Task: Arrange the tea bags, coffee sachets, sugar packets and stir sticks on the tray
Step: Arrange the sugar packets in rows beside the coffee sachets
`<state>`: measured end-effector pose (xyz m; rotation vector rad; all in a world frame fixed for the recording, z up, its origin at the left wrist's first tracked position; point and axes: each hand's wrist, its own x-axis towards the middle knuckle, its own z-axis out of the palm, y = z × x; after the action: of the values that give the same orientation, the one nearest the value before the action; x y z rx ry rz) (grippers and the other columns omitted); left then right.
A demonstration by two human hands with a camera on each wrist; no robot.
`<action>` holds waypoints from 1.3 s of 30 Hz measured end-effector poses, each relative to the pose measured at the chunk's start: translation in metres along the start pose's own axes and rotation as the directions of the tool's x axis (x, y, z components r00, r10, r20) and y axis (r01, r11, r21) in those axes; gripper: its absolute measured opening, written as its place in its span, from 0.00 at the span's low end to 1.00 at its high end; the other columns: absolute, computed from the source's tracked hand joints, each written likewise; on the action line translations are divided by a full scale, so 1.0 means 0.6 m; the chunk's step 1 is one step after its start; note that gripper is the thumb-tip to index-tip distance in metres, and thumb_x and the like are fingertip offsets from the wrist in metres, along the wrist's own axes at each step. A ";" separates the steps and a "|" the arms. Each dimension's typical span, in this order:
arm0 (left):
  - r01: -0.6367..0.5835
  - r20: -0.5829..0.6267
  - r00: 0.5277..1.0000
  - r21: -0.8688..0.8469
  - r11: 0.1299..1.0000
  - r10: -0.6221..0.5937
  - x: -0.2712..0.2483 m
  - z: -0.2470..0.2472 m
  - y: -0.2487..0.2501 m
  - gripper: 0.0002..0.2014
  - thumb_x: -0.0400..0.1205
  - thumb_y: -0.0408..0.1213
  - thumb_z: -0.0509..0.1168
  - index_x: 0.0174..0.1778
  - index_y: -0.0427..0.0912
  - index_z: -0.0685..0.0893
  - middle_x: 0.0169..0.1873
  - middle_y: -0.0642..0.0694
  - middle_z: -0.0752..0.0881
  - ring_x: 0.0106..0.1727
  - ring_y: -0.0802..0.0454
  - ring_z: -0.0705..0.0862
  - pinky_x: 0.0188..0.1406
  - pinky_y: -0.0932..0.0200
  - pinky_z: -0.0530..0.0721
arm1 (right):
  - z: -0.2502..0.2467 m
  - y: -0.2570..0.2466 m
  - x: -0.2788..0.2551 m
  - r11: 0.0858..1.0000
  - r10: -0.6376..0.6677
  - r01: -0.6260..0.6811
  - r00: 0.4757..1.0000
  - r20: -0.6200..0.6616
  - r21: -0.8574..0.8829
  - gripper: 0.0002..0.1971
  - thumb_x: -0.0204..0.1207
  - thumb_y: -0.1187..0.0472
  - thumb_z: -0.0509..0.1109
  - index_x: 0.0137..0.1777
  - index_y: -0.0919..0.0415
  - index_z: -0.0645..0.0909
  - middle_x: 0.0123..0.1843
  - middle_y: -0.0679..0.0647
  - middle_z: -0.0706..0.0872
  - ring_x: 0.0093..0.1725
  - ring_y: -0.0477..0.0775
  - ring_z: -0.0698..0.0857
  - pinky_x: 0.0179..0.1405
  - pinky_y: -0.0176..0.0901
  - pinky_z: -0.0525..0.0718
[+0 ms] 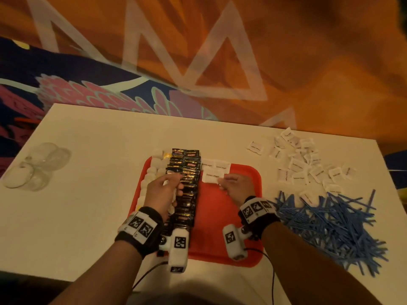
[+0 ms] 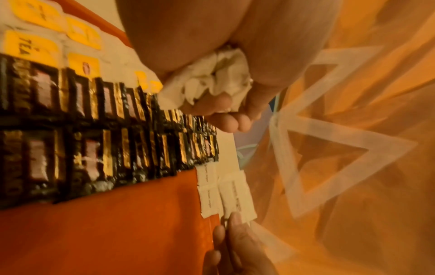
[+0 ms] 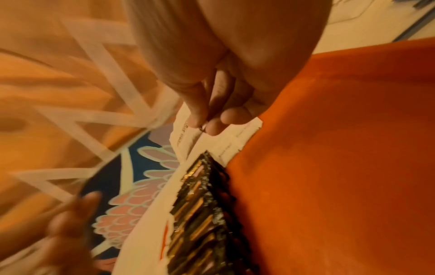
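A white brown-sugar packet (image 1: pixel 211 175), printed in dark lettering, is pinched at its near edge by the right hand (image 1: pixel 236 187) on the red tray (image 1: pixel 246 172), its long axis running across the tray, just right of the black-and-gold coffee sachets (image 1: pixel 187 183). A bunch of crumpled white packets (image 2: pixel 219 81) is clutched in the left hand (image 1: pixel 163 192) above the sachets.
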<state>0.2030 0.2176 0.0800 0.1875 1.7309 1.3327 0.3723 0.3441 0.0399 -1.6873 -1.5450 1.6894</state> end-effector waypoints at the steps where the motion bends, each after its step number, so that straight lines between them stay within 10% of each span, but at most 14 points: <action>1: 0.008 -0.006 1.000 -0.003 1.000 -0.008 0.003 -0.013 0.000 0.06 0.85 0.40 0.68 0.53 0.44 0.89 0.34 0.47 0.86 0.31 0.54 0.81 0.20 0.61 0.70 | 0.003 0.006 0.015 0.999 0.005 -0.005 1.000 -0.014 -0.040 0.05 0.77 0.59 0.76 0.51 0.54 0.85 0.37 0.51 0.91 0.36 0.46 0.86 0.48 0.47 0.87; 5: 0.039 -0.044 0.998 -0.017 0.999 -0.040 0.018 -0.061 -0.007 0.06 0.86 0.38 0.67 0.52 0.45 0.90 0.33 0.46 0.85 0.31 0.52 0.80 0.22 0.63 0.71 | 0.020 0.021 0.066 0.983 0.060 -0.066 0.998 -0.036 -0.174 0.04 0.80 0.56 0.72 0.52 0.49 0.82 0.42 0.48 0.90 0.36 0.41 0.84 0.29 0.27 0.79; 10: 0.049 -0.087 0.995 -0.042 0.998 -0.052 0.028 -0.100 -0.004 0.07 0.86 0.34 0.66 0.53 0.39 0.89 0.29 0.47 0.85 0.25 0.56 0.81 0.20 0.65 0.76 | 0.052 0.033 0.120 0.951 0.113 -0.129 0.991 -0.074 -0.280 0.11 0.78 0.51 0.72 0.57 0.53 0.86 0.51 0.48 0.90 0.55 0.52 0.86 0.62 0.47 0.83; 20: 0.071 -0.105 0.992 0.015 0.997 -0.069 0.048 -0.125 -0.013 0.10 0.86 0.36 0.66 0.58 0.35 0.87 0.35 0.43 0.85 0.19 0.60 0.79 0.14 0.68 0.73 | 0.085 0.028 0.153 0.919 0.082 -0.155 0.975 -0.207 -0.364 0.08 0.76 0.51 0.76 0.47 0.55 0.88 0.61 0.50 0.88 0.64 0.54 0.83 0.66 0.43 0.77; 29: 0.158 0.003 0.987 -0.184 0.970 -0.160 0.046 -0.112 -0.015 0.08 0.87 0.33 0.63 0.57 0.33 0.82 0.30 0.42 0.82 0.21 0.54 0.78 0.13 0.65 0.72 | 0.074 0.018 0.136 0.904 0.095 -0.176 0.971 -0.218 -0.390 0.13 0.75 0.49 0.76 0.50 0.58 0.85 0.46 0.45 0.79 0.49 0.46 0.78 0.35 0.33 0.70; 34: 0.212 0.061 0.977 -0.149 0.966 -0.205 0.051 -0.093 -0.016 0.13 0.89 0.44 0.61 0.50 0.36 0.80 0.29 0.40 0.81 0.20 0.53 0.76 0.12 0.65 0.70 | 0.055 0.003 0.104 0.931 0.033 -0.092 0.985 -0.169 -0.354 0.09 0.75 0.51 0.75 0.49 0.55 0.85 0.39 0.40 0.80 0.49 0.46 0.79 0.51 0.37 0.74; 39: 0.242 0.159 0.962 -0.128 0.962 -0.221 0.030 -0.041 0.003 0.20 0.88 0.56 0.57 0.47 0.40 0.76 0.27 0.40 0.80 0.18 0.53 0.73 0.11 0.67 0.65 | 0.050 -0.037 0.026 0.955 -0.150 0.175 0.982 0.118 -0.239 0.04 0.76 0.57 0.74 0.40 0.48 0.85 0.39 0.40 0.85 0.42 0.42 0.84 0.43 0.39 0.80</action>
<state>0.1744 0.2122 0.0715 -0.0041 1.4782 1.2358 0.3324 0.3512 0.0416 -1.5561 -1.9557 1.5705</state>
